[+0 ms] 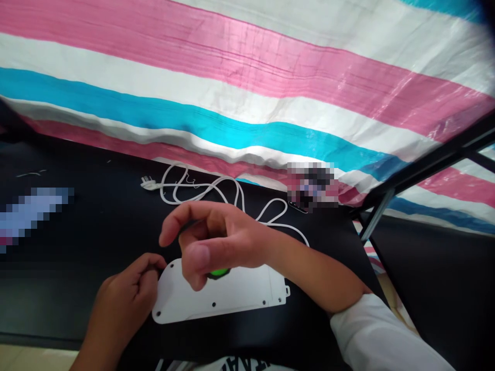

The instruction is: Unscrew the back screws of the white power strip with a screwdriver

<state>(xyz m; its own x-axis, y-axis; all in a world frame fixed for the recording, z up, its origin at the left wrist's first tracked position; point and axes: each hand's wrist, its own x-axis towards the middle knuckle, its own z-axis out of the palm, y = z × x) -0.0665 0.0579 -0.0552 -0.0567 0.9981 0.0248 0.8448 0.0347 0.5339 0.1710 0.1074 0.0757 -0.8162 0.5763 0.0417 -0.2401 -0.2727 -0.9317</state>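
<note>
A white power strip (243, 296) lies face down on the black table, its back and several dark screw holes showing. At its rounded left end, my left hand (131, 288) is closed, with curled fingers gripping the edge. My right hand (216, 239) is above the strip, its fingers bent around what looks like a screwdriver (219, 272). Only its green and black handle end shows below the hand, and a dark part appears between the fingers. The right index finger is arched out to the left. The tip of the tool is hidden.
A white cord (228, 180) lies in loops behind the strip, its plug (149, 183) at the left end. Blurred-out items sit at the far left and back right. A striped plastic sheet (232, 67) hangs behind the table (77, 247); a dark metal frame (425, 170) stands at right.
</note>
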